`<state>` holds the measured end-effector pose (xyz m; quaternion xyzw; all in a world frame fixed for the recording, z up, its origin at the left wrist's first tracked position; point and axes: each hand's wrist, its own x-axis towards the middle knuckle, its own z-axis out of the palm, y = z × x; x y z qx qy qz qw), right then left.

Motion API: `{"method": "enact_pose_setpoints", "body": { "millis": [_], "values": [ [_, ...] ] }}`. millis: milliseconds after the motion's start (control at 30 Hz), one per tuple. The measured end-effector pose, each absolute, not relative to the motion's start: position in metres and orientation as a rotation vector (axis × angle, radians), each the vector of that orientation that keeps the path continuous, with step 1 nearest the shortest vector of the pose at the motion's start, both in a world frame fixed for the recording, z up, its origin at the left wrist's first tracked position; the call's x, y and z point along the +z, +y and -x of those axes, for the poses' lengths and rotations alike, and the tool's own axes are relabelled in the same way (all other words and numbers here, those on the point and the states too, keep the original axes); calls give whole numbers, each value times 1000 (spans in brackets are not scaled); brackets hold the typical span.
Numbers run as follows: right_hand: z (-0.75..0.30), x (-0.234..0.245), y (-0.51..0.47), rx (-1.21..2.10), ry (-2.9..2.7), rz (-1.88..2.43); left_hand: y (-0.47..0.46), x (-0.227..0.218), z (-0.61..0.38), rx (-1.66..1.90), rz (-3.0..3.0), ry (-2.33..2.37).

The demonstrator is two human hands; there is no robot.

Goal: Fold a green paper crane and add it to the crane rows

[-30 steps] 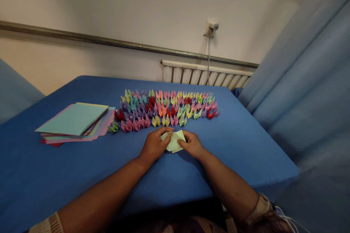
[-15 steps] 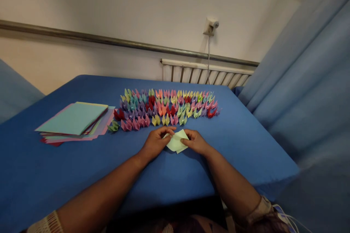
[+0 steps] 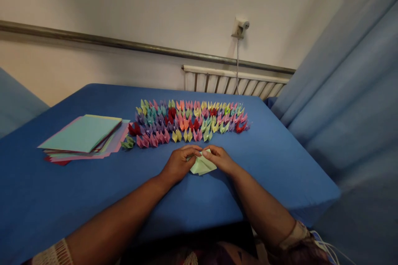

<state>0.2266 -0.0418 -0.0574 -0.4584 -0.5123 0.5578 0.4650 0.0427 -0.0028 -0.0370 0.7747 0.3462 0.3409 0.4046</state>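
Observation:
A pale green folded paper [image 3: 202, 167] lies on the blue table [image 3: 267, 161] between both my hands. My left hand [image 3: 178, 163] pinches its left edge with curled fingers. On the right, my right hand [image 3: 219, 158] presses and pinches the paper's top edge, so that the fingertips of both hands almost meet above it. Much of the paper is hidden under the fingers.
Several rows of small folded paper pieces [image 3: 189, 122] in many colours stand just beyond my hands. A stack of coloured paper sheets [image 3: 83, 136] lies at the left. A blue curtain [image 3: 345, 91] hangs at the right, and a radiator [image 3: 233, 83] stands behind the table.
My right hand has moved left over the paper toward the left hand's fingertips. The paper shows less surface and looks folded smaller.

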Motion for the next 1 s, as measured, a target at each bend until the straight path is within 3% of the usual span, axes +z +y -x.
{"method": "enact_pose_setpoints", "body": {
  "millis": [400,800,1000],
  "values": [
    [-225,-64,-37,1424,-1026,1204,-2,-30,-45,953,-1441,923],
    [-229,-58,-41,1449,-980,1191,3,-26,-36,964,-1636,1106],
    [-229,-60,-40,1373,-1061,1222,4,-26,-38,878,-1440,1018]
  ]
}}
